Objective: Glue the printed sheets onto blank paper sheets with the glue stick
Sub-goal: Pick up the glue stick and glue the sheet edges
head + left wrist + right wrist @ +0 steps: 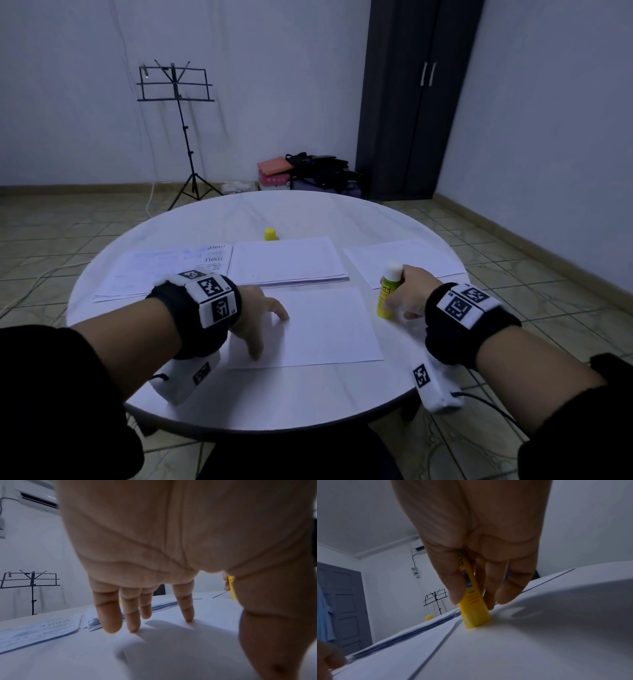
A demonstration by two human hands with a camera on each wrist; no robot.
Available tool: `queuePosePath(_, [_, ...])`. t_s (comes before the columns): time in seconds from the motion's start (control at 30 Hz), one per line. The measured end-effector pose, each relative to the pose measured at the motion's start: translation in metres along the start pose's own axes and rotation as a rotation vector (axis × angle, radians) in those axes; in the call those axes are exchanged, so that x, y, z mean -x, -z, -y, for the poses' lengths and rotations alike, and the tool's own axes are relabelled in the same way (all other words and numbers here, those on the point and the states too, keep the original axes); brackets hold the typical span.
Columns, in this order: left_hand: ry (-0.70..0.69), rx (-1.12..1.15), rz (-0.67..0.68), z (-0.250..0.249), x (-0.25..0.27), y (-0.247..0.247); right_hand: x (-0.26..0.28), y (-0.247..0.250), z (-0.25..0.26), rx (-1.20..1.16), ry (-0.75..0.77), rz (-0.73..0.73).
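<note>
Your left hand (259,317) lies on the near sheet (318,325), its fingers (131,616) spread and straight, with the tips pressing the paper, probably so that the sheet does not slide on the bench (239,212). Your right hand (407,291) holds the glue stick (388,291) upright just beside the right edge of this sheet; its fingers (506,588) are curled around the yellow tube, and the base stands on the bench. The white glue tip points up, so the stick is open and ready. Its yellow cap (270,234) stands apart, behind the middle stack (287,260). The printed sheets (164,270) wait at the left and one more sheet (407,260) lies at the right. I judge that the next step is to turn the stick down and spread the glue on the held sheet.
</note>
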State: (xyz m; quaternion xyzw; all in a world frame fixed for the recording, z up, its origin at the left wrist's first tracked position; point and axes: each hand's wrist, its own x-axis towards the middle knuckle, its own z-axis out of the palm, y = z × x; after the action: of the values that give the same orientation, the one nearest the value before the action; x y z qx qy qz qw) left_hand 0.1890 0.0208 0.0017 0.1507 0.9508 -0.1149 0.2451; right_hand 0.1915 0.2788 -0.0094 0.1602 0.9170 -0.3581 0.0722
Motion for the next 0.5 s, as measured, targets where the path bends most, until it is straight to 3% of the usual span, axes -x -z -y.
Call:
queuePosePath(0.13, [0.017, 0.033, -0.037, -0.008, 0.002, 0.006, -0.002, 0.009, 0.0, 0.117, -0.013, 0.084])
queuePosePath(0.27, [0.008, 0.025, -0.098, -0.02, -0.009, 0.034, -0.012, 0.034, 0.0, 0.323, 0.03, 0.028])
queuePosePath(0.5, [-0.045, 0.031, -0.215, -0.067, -0.077, 0.105, -0.062, 0.06, 0.001, 0.611, 0.082, 0.05])
